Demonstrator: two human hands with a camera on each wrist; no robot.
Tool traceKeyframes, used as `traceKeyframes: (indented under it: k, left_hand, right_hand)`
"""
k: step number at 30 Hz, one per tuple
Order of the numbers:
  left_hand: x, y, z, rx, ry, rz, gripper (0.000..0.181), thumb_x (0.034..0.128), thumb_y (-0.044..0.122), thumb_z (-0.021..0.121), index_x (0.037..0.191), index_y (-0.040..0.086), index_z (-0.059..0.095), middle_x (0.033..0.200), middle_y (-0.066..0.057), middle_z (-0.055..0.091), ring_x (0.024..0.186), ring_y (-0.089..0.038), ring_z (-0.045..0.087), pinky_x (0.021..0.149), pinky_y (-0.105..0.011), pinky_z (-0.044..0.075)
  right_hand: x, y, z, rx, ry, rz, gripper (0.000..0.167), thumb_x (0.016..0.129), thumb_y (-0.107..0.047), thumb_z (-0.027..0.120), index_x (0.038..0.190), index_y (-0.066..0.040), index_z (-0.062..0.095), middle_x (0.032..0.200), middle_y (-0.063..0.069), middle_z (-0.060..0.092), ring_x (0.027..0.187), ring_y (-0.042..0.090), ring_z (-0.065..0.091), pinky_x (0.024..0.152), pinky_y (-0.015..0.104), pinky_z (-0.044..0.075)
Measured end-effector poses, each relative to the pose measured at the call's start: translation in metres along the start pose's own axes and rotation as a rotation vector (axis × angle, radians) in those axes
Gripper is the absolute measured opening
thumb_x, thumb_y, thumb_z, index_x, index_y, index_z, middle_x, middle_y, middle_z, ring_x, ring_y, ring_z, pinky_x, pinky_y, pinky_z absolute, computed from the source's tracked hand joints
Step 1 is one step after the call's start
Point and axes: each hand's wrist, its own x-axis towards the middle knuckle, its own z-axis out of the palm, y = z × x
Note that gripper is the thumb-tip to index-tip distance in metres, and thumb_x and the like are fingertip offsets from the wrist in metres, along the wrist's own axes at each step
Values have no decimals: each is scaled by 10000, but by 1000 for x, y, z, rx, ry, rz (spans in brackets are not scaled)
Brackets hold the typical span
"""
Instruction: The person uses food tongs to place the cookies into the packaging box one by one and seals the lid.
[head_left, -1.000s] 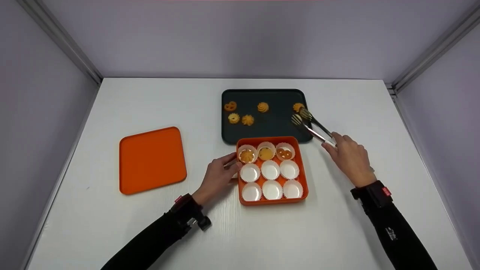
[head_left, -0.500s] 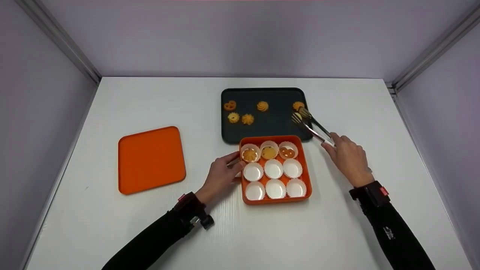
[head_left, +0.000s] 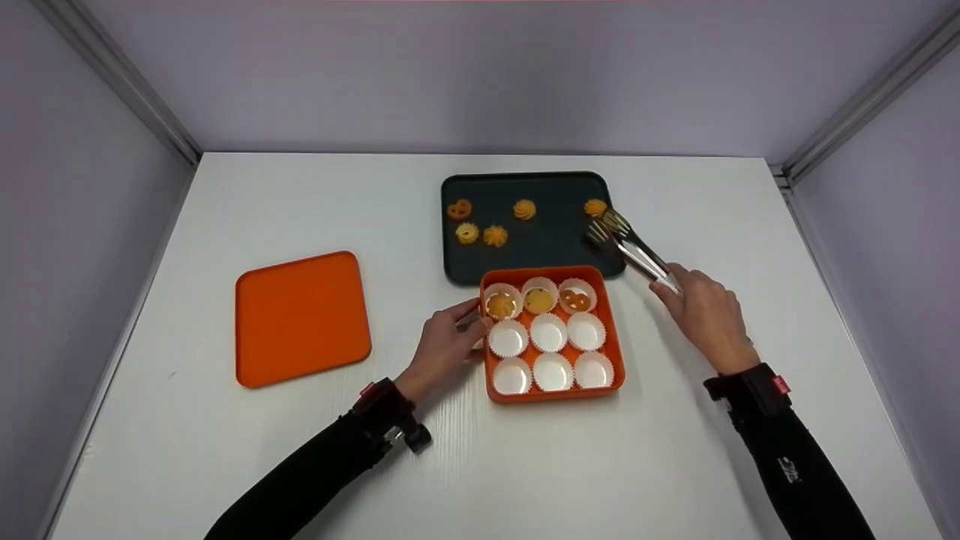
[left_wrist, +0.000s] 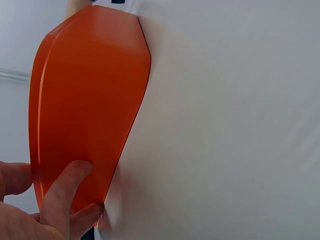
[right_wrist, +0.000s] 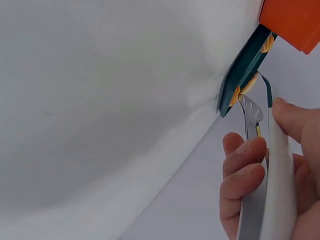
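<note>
My left hand (head_left: pixel 442 341) grips the left wall of an orange box (head_left: pixel 556 399); in the left wrist view a digit lies at the rim and other fingers (left_wrist: pixel 70 185) press the outer wall. Inside stand rows of white paper cups (head_left: pixel 553 371). The far row holds a star-shaped cookie (head_left: pixel 501 306), a round yellow cookie (head_left: pixel 538 301) and a pretzel (head_left: pixel 575 300). My right hand (head_left: pixel 709 319) holds metal tongs (head_left: pixel 643 259), their tips over the dark tray (head_left: pixel 551 251) beside a swirled cookie (head_left: pixel 595 208). A cookie (right_wrist: pixel 249 84) shows by the tips; whether it is pinched I cannot tell.
The dark tray also bears a pretzel (head_left: pixel 459 209), a ring-topped cookie (head_left: pixel 466 233), a star cookie (head_left: pixel 495 236) and a swirl cookie (head_left: pixel 524 209). An orange flat lid or tray (head_left: pixel 304 319) lies at left. Grey walls (head_left: pixel 480 75) enclose the white table (head_left: pixel 337 202).
The orange box has shifted slightly right with my left hand, then slightly away from me. The tongs' arms are closer together and their tips have moved a little right and up.
</note>
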Motion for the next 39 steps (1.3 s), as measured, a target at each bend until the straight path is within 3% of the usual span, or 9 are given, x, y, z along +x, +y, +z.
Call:
traceKeyframes:
  k: [11, 16, 25, 33, 39]
  left_hand:
    - [2, -8, 5, 18, 27, 21, 534, 1039, 138, 599, 1528, -30, 466, 1480, -188, 563, 1278, -294, 617, 822, -376, 634]
    - [0, -10, 9, 35, 59, 36, 573, 1039, 127, 572, 1564, -29, 402, 1539, -173, 507, 1343, -300, 562, 843, -360, 629]
    - [1, -15, 12, 140, 78, 80, 569, 1058, 170, 586, 1576, 15, 409, 1547, -152, 506, 1386, -282, 523, 908, -354, 607]
    - [-2, -13, 8, 133, 58, 30, 557, 1075, 221, 567, 1580, 39, 417, 1524, -168, 522, 1330, -300, 570, 811, -402, 640]
    - [-3, -13, 9, 96, 47, -2, 565, 1059, 226, 543, 1581, 48, 420, 1525, -156, 527, 1332, -282, 566, 805, -404, 642]
  right_hand:
    - [-12, -3, -5, 23, 43, -47, 459, 987, -264, 732, 1288, 75, 660, 841, 251, 668, 675, 388, 657, 529, 574, 545]
    - [-16, -3, -7, 36, 57, -61, 457, 984, -259, 737, 1290, 72, 662, 834, 238, 670, 661, 362, 645, 517, 551, 540]
    - [-26, -2, -10, 60, 61, -54, 464, 970, -236, 753, 1300, 77, 661, 916, 266, 698, 708, 380, 664, 542, 561, 547]
    - [-32, -10, -18, 63, 56, -73, 489, 967, -251, 756, 1304, 89, 656, 919, 271, 694, 688, 353, 637, 521, 523, 512]
    - [-39, -18, -27, 69, 99, -115, 488, 936, -246, 784, 1291, 71, 675, 862, 234, 683, 604, 275, 540, 497, 448, 444]
